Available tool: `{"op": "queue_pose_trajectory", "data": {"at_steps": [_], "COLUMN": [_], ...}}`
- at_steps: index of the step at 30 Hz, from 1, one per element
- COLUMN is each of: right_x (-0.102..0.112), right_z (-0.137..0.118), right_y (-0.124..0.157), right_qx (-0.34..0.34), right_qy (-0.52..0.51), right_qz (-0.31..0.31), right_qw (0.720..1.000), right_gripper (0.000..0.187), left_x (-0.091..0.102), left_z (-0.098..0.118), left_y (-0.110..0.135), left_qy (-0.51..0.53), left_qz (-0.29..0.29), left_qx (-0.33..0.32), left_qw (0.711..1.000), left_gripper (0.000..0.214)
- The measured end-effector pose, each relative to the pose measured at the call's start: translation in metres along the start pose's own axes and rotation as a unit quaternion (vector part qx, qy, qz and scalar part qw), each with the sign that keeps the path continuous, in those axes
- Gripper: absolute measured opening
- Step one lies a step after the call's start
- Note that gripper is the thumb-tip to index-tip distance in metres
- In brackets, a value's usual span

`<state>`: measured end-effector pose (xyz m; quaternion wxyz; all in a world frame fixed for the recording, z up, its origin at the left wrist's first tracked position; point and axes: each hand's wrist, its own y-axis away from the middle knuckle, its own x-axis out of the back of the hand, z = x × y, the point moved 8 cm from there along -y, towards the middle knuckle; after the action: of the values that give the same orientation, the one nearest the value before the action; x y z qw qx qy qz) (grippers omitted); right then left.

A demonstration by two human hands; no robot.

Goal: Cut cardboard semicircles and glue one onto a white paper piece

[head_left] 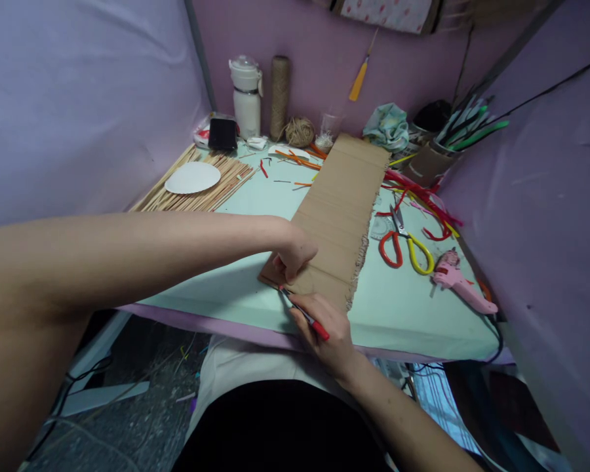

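Grip of the right hand (335, 328) is closed around a red-ended pen (318, 328), tip at the near edge of the cardboard (349, 203), which lies lengthwise across the table (398, 301). The left hand (295, 252), forearm stretched in from the left, wrist bent, curls down onto that cardboard; whether it pinches anything cannot be told. Farther right, scissors (402, 244) lie spread.

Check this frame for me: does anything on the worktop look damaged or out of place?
Yes: the cardboard has a ragged, torn-looking long right edge, odd beside its straight left one. Farther back on the right, behind the scissors, the red strips lie in a loose tangle. I see no spill.
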<state>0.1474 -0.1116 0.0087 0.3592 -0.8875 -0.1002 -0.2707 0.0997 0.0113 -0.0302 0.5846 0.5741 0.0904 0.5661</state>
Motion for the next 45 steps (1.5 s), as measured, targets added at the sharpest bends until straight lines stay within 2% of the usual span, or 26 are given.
{"op": "queue_pose_trajectory", "data": {"at_steps": [9,22,33,45], "right_x": [-0.001,0.032,0.048,0.034], "right_z": [-0.001,0.0,-0.003,0.0], "right_y": [0.002,0.018,0.026,0.021], "right_qx": [-0.006,-0.045,-0.06,-0.028], "right_qy": [0.016,0.033,0.02,0.019], "right_qz": [-0.001,0.0,0.024,0.015], "right_qw": [1.0,0.998,0.998,0.999], "right_gripper": [0.016,0.012,0.013,0.015], "left_x": [-0.001,0.001,0.001,0.0], "left_z": [0.002,-0.001,-0.002,0.0], "left_y": [0.002,-0.002,0.0,0.001], "left_qy": [0.003,0.003,-0.007,-0.02], "left_qz": [-0.002,0.005,0.004,-0.013], "left_qx": [0.002,0.007,0.006,0.006], "left_qw": [1.0,1.0,1.0,1.0], "left_gripper": [0.028,0.027,0.021,0.022]}}
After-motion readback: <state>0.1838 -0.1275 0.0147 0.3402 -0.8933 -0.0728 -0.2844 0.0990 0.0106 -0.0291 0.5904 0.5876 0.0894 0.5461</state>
